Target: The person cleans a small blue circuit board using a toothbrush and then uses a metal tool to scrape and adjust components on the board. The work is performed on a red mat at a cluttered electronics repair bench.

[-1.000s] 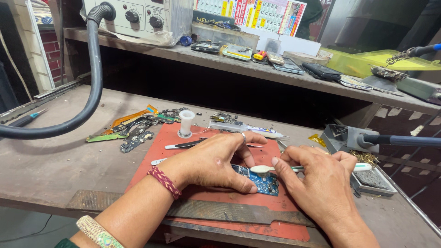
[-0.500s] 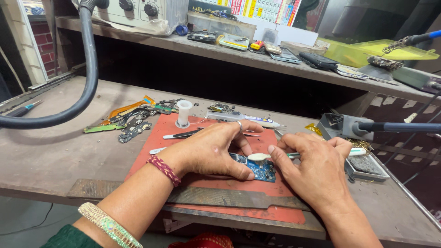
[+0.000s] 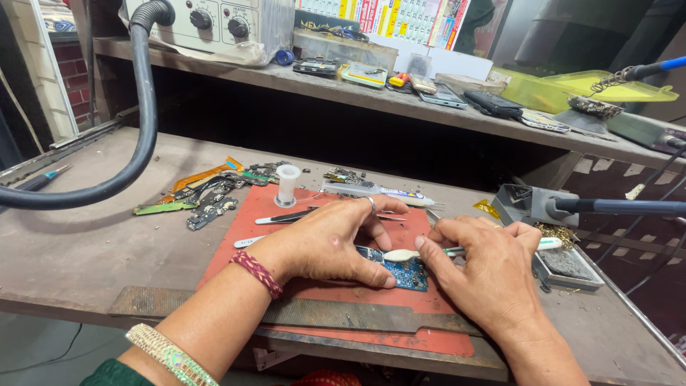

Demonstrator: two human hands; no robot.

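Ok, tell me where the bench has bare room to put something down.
Free: bare bench left of the red mat, below the black hose. Crowded: scrap parts, tweezers, both hands on the blue board.

The mat (image 3: 243, 246) is left bare at its near-left corner, where passage is open. Behind the left hand (image 3: 329, 239) the way is barred by tweezers (image 3: 293, 215), a white spool (image 3: 287, 184) and a tube (image 3: 375, 190). Right of the right hand (image 3: 486, 275), room is narrowed by an iron stand (image 3: 529, 204) and a tray (image 3: 568, 266).
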